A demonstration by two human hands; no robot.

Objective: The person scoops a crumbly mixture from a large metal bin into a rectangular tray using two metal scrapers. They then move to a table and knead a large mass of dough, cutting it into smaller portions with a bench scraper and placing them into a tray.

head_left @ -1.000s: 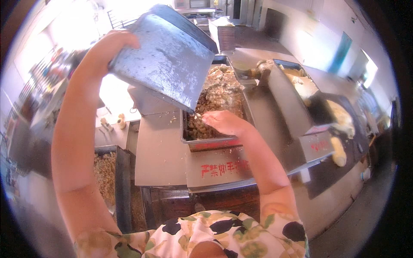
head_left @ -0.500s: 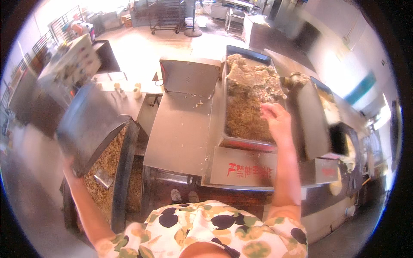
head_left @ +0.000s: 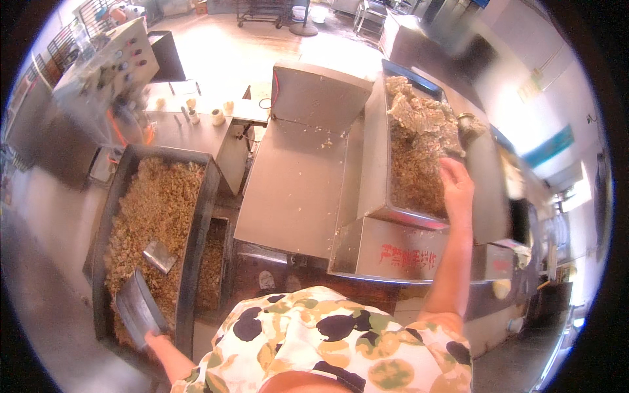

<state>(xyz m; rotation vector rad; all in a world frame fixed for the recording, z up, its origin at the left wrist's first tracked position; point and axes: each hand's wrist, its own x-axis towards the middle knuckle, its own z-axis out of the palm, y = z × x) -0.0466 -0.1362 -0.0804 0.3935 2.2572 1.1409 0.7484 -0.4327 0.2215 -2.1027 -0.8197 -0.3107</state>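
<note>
My left hand [head_left: 154, 342] grips a dark metal pan [head_left: 137, 304], tilted down inside a long metal tub [head_left: 206, 187] of crumbly brown mixture [head_left: 154, 190]. A small silver metal piece [head_left: 160, 257] lies on that mixture. My right hand [head_left: 455, 178] is at the right side of a raised rectangular container [head_left: 375, 177], its slightly curved fingers apart against the crumbly mixture. Pale, lumpy clumps [head_left: 419, 111] are heaped at that container's far end.
A steel platform with upright backing [head_left: 288, 183] stands between the containers. A control cabinet [head_left: 121, 59] and low counter with small parts [head_left: 190, 131] are at back left. Machinery [head_left: 491, 196] continues along the right; a wheeled rack [head_left: 259, 13] stands behind.
My left hand brought the pan down from above the right container to the left tub and lowered it inside. My right hand shifted right along the container as the view changed.
</note>
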